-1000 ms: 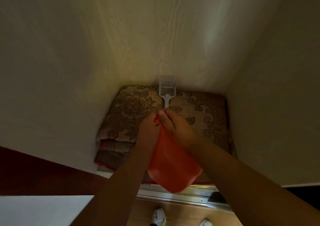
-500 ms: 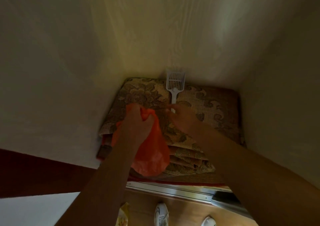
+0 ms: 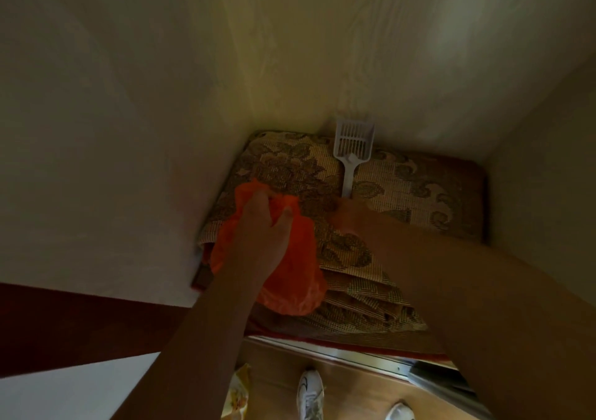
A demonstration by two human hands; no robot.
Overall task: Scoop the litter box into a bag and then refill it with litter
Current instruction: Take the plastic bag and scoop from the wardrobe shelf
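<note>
An orange plastic bag [image 3: 290, 277] hangs crumpled from my left hand [image 3: 261, 226], which grips its top over the left part of a folded floral blanket [image 3: 412, 194]. A white slotted litter scoop [image 3: 353, 149] lies on the blanket against the back wall, handle pointing toward me. My right hand [image 3: 351, 216] reaches to the lower end of the scoop's handle; its fingers are blurred and dim, so whether they hold the handle is unclear. No litter box is in view.
The blanket pile fills a narrow closet nook with pale walls on the left [image 3: 113, 129], back and right. A metal sliding-door track [image 3: 371, 358] runs along the floor. Below are white shoes [image 3: 309, 394] on wooden flooring and a yellow packet [image 3: 238, 394].
My hands have come apart: the left carried the orange bag to the left, and the right left the bag and reached to the scoop's handle. The view has moved closer.
</note>
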